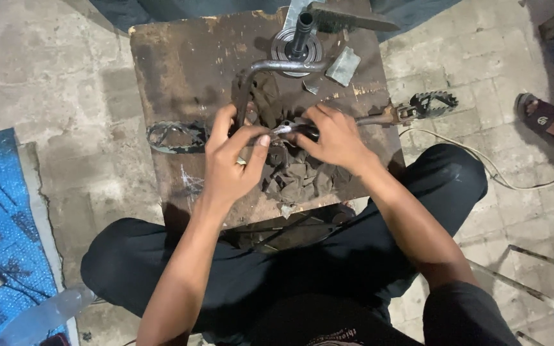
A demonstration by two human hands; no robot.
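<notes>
Left hand: we pinch the bright metal end of the crank arm between thumb and fingers.
Right hand: we close it round the dark middle of the same arm.
Crank arm: we see it lying across the wooden block, its toothed pedal past the right edge.
Beneath: a dark rag.
Behind: a bent steel bar.

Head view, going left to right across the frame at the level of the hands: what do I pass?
Blue mat → left toothed pedal → left hand → right hand → right toothed pedal → white cable → another person's sandalled foot.
</notes>
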